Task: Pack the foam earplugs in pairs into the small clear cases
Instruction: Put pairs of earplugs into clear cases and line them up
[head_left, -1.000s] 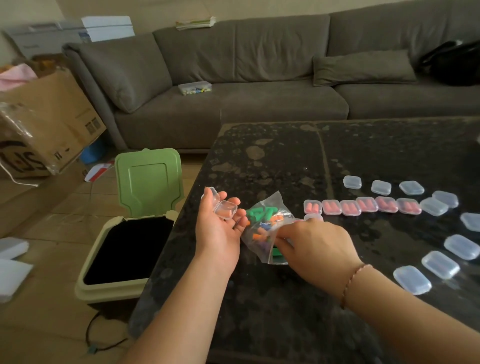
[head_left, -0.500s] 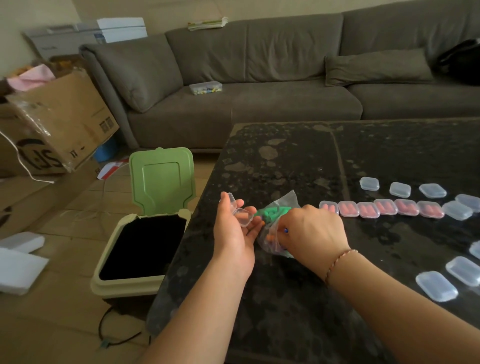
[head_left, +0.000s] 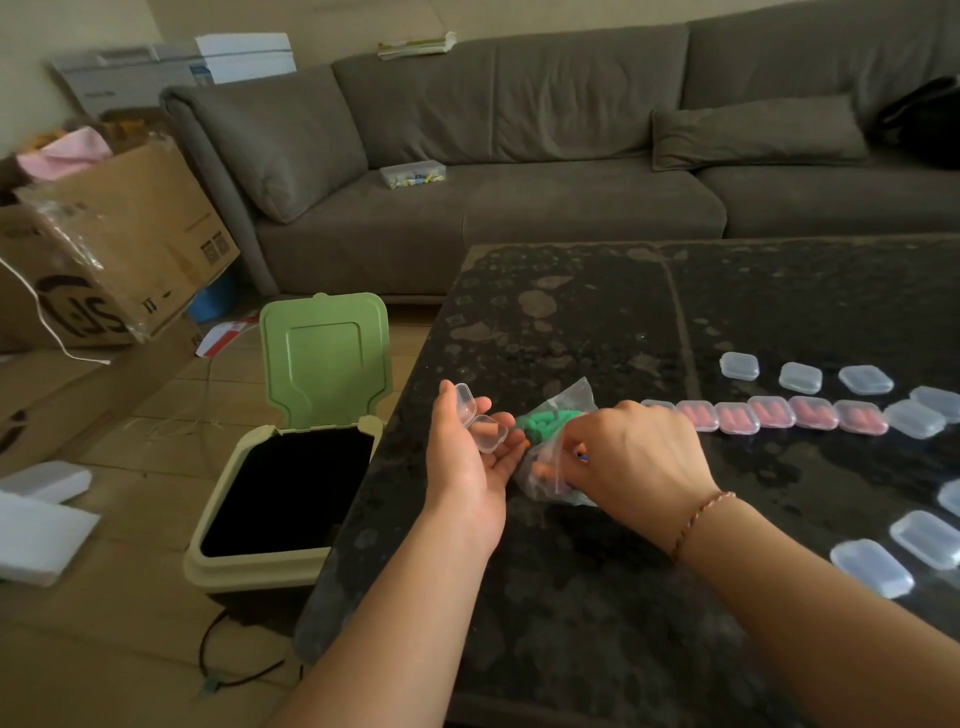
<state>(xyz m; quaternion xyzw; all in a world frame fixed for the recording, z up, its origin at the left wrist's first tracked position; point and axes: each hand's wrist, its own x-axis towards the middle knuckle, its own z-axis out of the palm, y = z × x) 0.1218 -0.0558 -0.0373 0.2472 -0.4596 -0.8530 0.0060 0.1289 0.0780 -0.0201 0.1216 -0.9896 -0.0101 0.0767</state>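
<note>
Clearly we cradle the open case in our left hand, lid up, beside the bag; our right hand digs inside, fingers curled, its catch hidden; filled cases line up right.

Your two arms come in from the bottom edge bare from the wrist as far up as they show, with no sleeve or cuff on either. Your left hand carries no ring, watch or band that can be seen, and its wrist is plain. Around the wrist of your right hand you wear a single thin bracelet, a twisted or braided cord in reddish-brown and pale tones, lying snug across the wrist.
</note>
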